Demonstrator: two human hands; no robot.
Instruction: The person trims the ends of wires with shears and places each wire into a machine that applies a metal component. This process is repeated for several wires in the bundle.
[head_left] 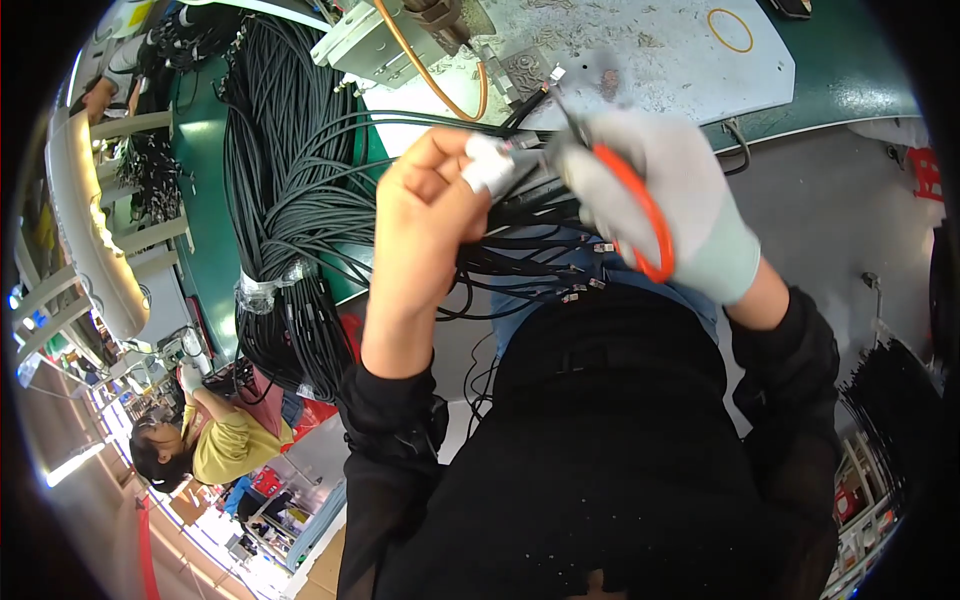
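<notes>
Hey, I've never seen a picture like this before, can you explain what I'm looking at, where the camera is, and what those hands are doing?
This is one round fisheye picture from a camera worn on a person's head, looking down at their own two hands, so straight edges bend. The bare left hand pinches the ends of thin black cables with small metal connectors. The right hand, in a light grey glove, grips orange-handled scissors at those cable ends. Beyond them, a big taped bundle of black cables lies on a green workbench, beside a scuffed white mat holding an orange rubber band. Another person in a yellow top works at lower left.
</notes>
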